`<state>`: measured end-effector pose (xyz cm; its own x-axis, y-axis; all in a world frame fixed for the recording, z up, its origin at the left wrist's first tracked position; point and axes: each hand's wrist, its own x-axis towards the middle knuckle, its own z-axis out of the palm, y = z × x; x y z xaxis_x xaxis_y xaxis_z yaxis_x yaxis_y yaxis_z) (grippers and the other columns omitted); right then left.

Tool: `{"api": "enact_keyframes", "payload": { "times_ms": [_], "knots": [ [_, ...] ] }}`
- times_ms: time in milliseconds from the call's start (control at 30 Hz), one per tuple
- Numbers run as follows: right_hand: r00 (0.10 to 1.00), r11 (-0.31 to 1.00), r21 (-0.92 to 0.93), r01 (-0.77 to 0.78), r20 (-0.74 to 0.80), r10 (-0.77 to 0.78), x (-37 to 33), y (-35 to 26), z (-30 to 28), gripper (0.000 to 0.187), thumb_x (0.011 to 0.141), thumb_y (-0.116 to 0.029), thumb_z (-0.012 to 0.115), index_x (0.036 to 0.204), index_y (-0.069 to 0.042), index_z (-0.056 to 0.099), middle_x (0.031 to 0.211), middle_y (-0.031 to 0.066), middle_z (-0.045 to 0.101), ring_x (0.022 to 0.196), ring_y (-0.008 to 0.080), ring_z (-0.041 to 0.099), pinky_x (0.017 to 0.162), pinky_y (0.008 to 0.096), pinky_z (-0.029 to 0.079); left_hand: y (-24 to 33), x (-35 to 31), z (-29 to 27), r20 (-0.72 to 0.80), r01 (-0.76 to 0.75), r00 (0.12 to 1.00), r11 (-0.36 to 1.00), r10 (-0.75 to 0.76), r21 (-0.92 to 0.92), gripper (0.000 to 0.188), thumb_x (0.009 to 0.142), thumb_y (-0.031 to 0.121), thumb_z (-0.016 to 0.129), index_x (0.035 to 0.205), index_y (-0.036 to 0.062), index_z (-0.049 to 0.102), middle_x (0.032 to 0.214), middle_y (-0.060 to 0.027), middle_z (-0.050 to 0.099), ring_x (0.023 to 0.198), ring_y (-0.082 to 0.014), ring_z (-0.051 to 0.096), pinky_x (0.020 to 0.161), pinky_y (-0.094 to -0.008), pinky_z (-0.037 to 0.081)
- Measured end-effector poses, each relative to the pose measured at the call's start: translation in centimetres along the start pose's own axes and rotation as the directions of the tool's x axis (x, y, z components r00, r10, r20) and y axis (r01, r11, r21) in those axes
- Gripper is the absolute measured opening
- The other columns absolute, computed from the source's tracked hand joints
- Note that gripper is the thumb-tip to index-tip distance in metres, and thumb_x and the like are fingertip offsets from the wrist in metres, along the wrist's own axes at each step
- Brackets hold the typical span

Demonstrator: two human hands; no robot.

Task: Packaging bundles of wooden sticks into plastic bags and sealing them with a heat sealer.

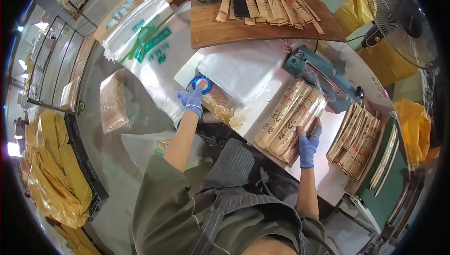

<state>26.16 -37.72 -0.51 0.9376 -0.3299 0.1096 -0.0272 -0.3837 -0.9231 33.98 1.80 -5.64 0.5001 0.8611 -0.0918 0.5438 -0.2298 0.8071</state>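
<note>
My left hand [191, 100], in a blue glove that leaves fingertips bare, is at a blue roll of tape [200, 76] near the table's left edge. Its fingers reach into the ring and grip it. In front of me lies a pack of paper-wrapped chopsticks [283, 119] in clear plastic. My right hand [308, 146], gloved likewise, holds the pack's near right side, thumb on top and fingers along the side. Right of that hand lies a stack of loose chopstick packets [355, 141].
A blue-grey bag sealer [323, 79] stands behind the pack. White plastic sheets [241, 70] lie to its left. Beyond, a raised wooden board [267, 32] carries more packets and a black phone [239, 3]. A fan [403, 20] stands back right; a green conveyor belt [386, 175] is at right.
</note>
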Motion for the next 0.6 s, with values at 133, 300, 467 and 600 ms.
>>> {"api": "enact_keyframes", "payload": {
  "times_ms": [133, 300, 467, 600],
  "knots": [
    [0.997, 0.997, -0.037, 0.068, -0.040, -0.069, 0.5, 2.2, -0.7, 0.068, 0.071, -0.007, 0.066, 0.130, -0.001, 0.032, 0.125, 0.0146, 0.041, 0.116, 0.0253, 0.040, 0.097, 0.0321, 0.032, 5.2, -8.1, -1.3, -0.178, -0.491, 0.844, 0.863, 0.506, 0.122, 0.092, 0.060, 0.038, 0.077, 0.127, -0.0033, 0.030, 0.122, -0.0232, 0.037, 0.115, -0.0345, 0.035, 0.097, -0.0422, 0.029],
    [0.984, 0.976, -0.141, 0.165, 0.097, -0.152, 1.1, 0.6, 0.6, 0.063, 0.072, -0.011, 0.067, 0.127, -0.003, 0.038, 0.124, 0.0169, 0.042, 0.115, 0.0286, 0.042, 0.097, 0.0347, 0.034, 11.9, -4.3, 1.1, 0.547, -0.954, 0.174, 0.277, 0.819, -0.112, 0.023, 0.078, 0.030, 0.062, 0.081, 0.0079, 0.056, 0.085, -0.0104, 0.056, 0.075, -0.0290, 0.051, 0.070, -0.0366, 0.041],
    [0.898, 0.754, -0.517, 0.406, 0.074, -0.433, 0.5, -5.0, 2.6, 0.047, 0.072, -0.020, 0.066, 0.113, -0.003, 0.051, 0.121, 0.0220, 0.041, 0.112, 0.0368, 0.040, 0.095, 0.0414, 0.033, 15.1, -9.7, 3.3, 0.762, -0.628, 0.204, 0.679, 0.614, -0.380, 0.018, 0.078, 0.023, 0.058, 0.078, 0.0058, 0.059, 0.070, -0.0172, 0.057, 0.066, -0.0309, 0.055, 0.062, -0.0394, 0.043],
    [0.901, 0.895, -0.130, 0.427, -0.017, -0.433, 0.4, -8.9, 5.5, 0.025, 0.075, -0.016, 0.062, 0.092, 0.001, 0.056, 0.117, 0.0210, 0.045, 0.112, 0.0388, 0.040, 0.094, 0.0416, 0.033, 14.3, -17.3, 0.7, 0.567, -0.644, 0.024, 0.446, 0.824, -0.621, 0.017, 0.081, 0.017, 0.052, 0.081, 0.0004, 0.056, 0.071, -0.0193, 0.057, 0.064, -0.0323, 0.052, 0.062, -0.0371, 0.043]
  ]
}}
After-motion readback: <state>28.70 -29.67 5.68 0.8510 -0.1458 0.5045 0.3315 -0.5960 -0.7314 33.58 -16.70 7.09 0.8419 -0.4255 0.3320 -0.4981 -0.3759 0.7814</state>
